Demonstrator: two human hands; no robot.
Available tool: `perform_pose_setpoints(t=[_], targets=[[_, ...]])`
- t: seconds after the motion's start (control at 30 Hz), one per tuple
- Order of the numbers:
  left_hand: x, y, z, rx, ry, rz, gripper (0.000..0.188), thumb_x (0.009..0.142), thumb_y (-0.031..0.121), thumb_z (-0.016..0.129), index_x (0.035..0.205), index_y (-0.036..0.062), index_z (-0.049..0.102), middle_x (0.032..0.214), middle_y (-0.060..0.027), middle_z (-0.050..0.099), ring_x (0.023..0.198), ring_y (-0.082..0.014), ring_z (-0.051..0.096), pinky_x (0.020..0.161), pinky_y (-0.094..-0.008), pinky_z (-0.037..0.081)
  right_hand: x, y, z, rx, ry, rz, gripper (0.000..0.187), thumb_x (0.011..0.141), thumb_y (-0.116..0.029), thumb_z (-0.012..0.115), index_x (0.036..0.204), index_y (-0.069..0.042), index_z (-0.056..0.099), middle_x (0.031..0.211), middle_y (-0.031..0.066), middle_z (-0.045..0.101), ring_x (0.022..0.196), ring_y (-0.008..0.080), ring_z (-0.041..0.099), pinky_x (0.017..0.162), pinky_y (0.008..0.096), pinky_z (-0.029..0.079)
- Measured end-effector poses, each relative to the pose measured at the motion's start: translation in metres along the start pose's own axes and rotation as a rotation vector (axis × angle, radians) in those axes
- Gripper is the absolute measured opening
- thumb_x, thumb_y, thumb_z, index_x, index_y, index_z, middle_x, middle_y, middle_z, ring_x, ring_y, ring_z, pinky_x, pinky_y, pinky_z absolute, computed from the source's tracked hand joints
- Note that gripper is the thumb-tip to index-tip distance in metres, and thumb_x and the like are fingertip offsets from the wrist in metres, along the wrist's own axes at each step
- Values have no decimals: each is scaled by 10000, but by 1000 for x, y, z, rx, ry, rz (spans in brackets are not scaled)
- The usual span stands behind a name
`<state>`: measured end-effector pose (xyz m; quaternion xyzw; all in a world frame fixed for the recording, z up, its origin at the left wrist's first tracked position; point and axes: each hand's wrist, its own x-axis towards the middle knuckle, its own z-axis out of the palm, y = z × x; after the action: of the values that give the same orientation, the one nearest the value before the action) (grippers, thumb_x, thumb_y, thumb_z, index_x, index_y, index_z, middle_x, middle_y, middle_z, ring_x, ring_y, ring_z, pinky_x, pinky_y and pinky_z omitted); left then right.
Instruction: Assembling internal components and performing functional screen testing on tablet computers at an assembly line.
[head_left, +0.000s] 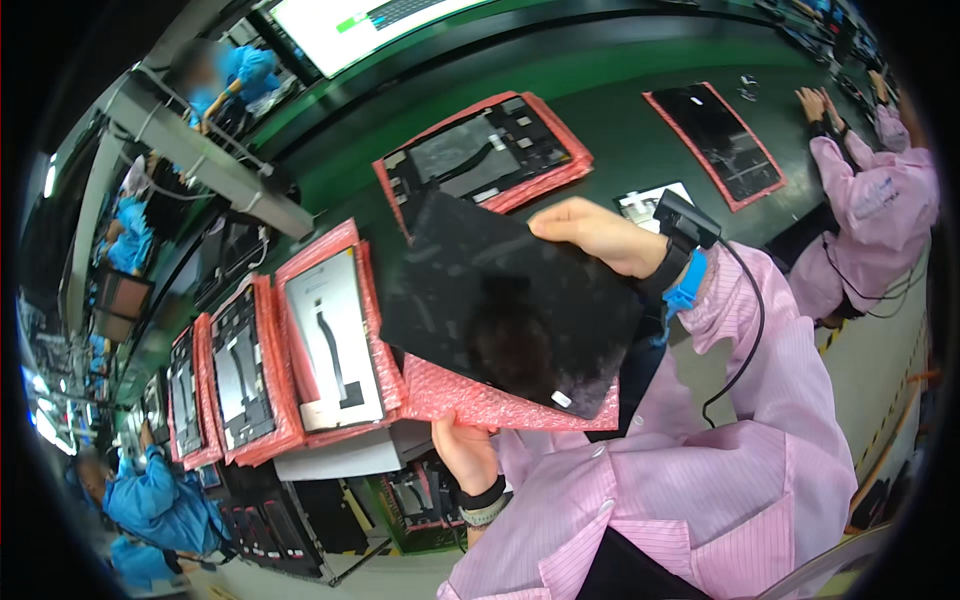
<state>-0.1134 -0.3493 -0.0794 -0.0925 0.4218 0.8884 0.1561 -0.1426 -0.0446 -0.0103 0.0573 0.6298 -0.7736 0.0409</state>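
A glossy black display panel (pixel 480 290) is held tilted in front of me, with a small white label near its lower corner. My right hand (pixel 600 235) grips its upper right edge, thumb on the dark face and the other fingers hidden behind. Below the panel, a pink bubble-wrap sleeve (pixel 480 395) shows along the near edge. My left hand (pixel 465 455) is closed on the near edge of that sleeve, its fingers partly hidden beneath it. Whether the panel lies inside the sleeve or on top of it, I cannot tell.
Several panels on pink bubble wrap stand in stacks at left, the nearest a silver-backed panel (pixel 335 340). Beyond my hands lies another stack (pixel 470 155). A wrapped black panel (pixel 715 140) lies at far right, near a co-worker in a pink smock (pixel 870 220). A lit screen (pixel 360 30) stands behind.
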Motion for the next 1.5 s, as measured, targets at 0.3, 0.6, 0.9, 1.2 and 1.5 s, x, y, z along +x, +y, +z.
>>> perform_pose_setpoints(t=[0.3,0.6,0.9,1.2,1.5], targets=[[5,7,-14,91,67,97,364,1017,308,397,1330,124,435,1143,-8,542,1043,-138,538,860,-321,451,38,59,13,-20,-157,195,180,941,-147,534,870,-31,653,790,-47,618,681,30,543,638,206,442],[1,18,6,-299,-275,-42,479,991,352,423,1383,78,408,1396,-80,460,1272,-265,437,1079,-428,326,16,63,26,109,-150,178,194,950,-150,523,879,-26,653,780,-63,604,703,18,534,655,191,438],[-11,37,26,-198,-399,-346,389,965,206,472,1292,-3,492,1298,-163,549,1205,-326,514,1055,-482,364,-21,68,27,43,-44,32,242,963,-205,524,1006,-15,668,857,-49,634,764,33,536,713,212,450],[-52,61,153,410,-897,-357,386,971,51,434,1350,-8,394,1297,-85,505,1227,-212,470,1028,-373,365,-161,74,-15,499,298,-391,445,979,-175,493,1363,35,414,1390,66,443,1242,124,444,1021,273,361],[-41,-19,291,512,-1068,-1005,341,1019,172,386,1331,36,415,1283,-137,554,1148,-285,569,987,-442,461,-297,103,-53,587,561,-443,665,903,-309,625,1409,13,337,1281,27,507,1118,109,518,974,262,395]])
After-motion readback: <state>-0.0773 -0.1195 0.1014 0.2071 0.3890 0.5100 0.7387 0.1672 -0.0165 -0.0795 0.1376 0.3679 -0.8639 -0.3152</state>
